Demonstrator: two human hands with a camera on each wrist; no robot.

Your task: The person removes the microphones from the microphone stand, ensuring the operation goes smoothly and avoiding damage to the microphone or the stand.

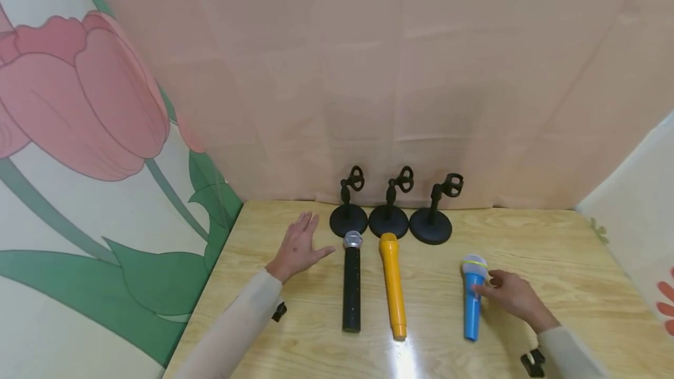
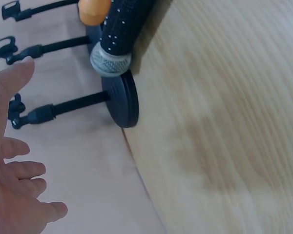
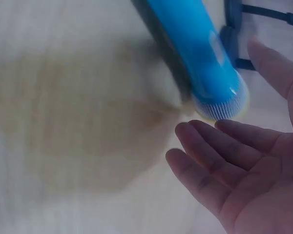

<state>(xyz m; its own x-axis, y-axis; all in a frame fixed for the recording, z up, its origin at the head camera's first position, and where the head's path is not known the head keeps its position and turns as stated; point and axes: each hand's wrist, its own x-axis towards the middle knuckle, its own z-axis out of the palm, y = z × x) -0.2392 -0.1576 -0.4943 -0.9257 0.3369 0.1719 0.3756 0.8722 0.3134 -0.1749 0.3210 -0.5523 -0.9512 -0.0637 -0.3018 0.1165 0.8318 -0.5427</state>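
Observation:
A blue microphone (image 1: 473,303) with a pale head lies on the right of the table. My right hand (image 1: 513,295) is right beside it, thumb over its upper body in the head view. The right wrist view shows that hand's fingers (image 3: 210,156) spread loosely around the mic's head end. My left hand (image 1: 299,248) hovers palm down with fingers extended, left of a black microphone (image 1: 351,291) with a silver head. Between the black and blue ones lies a yellow microphone (image 1: 394,288). Neither hand grips anything.
Three black microphone stands with round bases and clip tops, the left stand (image 1: 348,219), the middle stand (image 1: 388,221) and the right stand (image 1: 430,225), are lined up at the back of the wooden table (image 1: 547,250). A pink cloth (image 1: 368,75) hangs behind it.

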